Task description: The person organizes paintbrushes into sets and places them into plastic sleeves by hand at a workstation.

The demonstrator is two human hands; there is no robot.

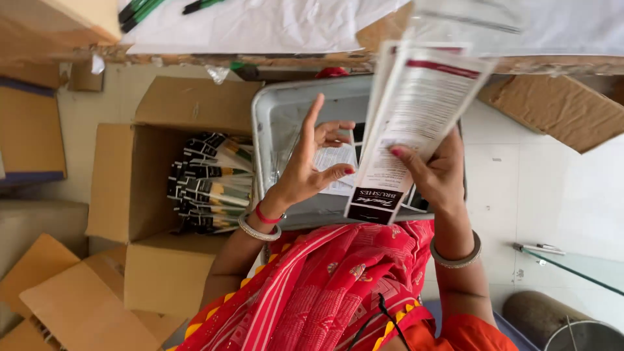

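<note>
My right hand [437,170] grips a stack of flat printed packages [408,123], white with a black band at the near end, held over a grey plastic tray [273,123] that rests on my lap. Beside the stack my left hand [311,161] hangs over the tray with its fingers spread, the index finger pointing up, holding nothing. A white printed card [333,159] lies in the tray just behind that hand. Both wrists wear silver bangles. Red patterned cloth [338,279] covers my lap.
An open cardboard box [130,182] to the left holds several black and white packages [209,185]. Flattened cardboard [65,292] lies at lower left, another piece [559,110] at upper right. A table edge with white paper [260,26] and green pens [140,10] runs along the top.
</note>
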